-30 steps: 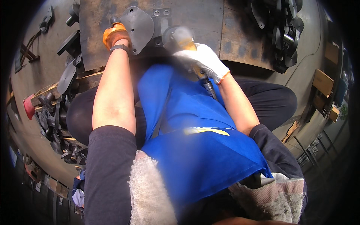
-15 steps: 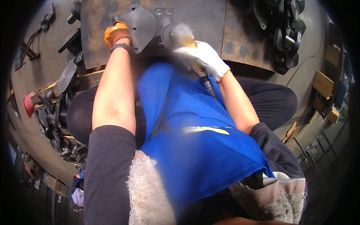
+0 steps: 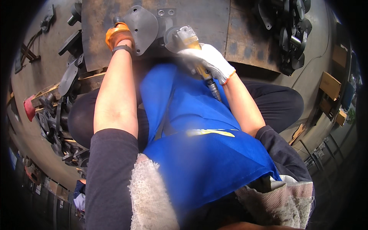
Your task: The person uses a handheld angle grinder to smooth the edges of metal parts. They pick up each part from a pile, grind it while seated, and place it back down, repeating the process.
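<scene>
My left hand [image 3: 120, 36], in an orange glove, is closed around the dark round stub [image 3: 118, 20] of a flanged metal part. The part's grey plate [image 3: 143, 30], pierced with small holes, lies on the steel-topped table just right of that hand. My right hand [image 3: 207, 59], in a white knitted glove, grips a yellow angle grinder [image 3: 188, 37] with a hose fitting [image 3: 214, 90] at its rear. The grinder's disc [image 3: 171, 39] is close to the plate's right side; contact cannot be made out. A flat bracket with two holes [image 3: 166, 13] lies beyond the disc.
The steel-topped table [image 3: 249, 46] spans the far side before me. Similar dark metal parts [image 3: 295, 40] are piled at its right, and more parts [image 3: 69, 78] lie on a wooden pallet [image 3: 50, 90] at left. Cardboard boxes [image 3: 330, 86] stand on the floor farther right.
The grinder's head, blurred before, now shows sharply and sits at a slightly different tilt. My left hand and the flanged part have shifted a little to the left.
</scene>
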Available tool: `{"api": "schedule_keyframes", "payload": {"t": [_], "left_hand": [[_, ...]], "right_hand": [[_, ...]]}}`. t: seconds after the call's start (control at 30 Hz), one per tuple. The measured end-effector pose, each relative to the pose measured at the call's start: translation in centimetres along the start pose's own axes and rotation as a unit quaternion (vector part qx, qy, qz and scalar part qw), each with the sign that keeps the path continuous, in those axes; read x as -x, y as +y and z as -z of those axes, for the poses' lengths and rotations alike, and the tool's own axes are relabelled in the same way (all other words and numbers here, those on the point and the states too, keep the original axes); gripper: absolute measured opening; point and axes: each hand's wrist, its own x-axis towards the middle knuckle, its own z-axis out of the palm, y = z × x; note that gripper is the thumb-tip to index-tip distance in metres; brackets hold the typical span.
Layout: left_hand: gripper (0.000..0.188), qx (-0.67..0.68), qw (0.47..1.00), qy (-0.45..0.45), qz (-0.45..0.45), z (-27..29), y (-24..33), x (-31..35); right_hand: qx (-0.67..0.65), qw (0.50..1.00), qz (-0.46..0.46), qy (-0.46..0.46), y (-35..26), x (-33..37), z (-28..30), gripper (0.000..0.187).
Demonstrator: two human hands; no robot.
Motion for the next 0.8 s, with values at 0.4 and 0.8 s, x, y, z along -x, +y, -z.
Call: {"api": "schedule_keyframes", "payload": {"t": [0.4,0.8], "left_hand": [[0.043,0.157,0.980,0.019,0.119,2.1,1.3,1.1],[0.047,0.042,0.997,0.058,0.012,-1.3,-0.6,-0.8]], "right_hand": [[-0.103,0.995,-0.002,-0.010,-1.8,-1.8,0.4,0.030],[-0.111,0.993,0.007,-0.044,-0.5,-1.4,0.6,0.029]]}}
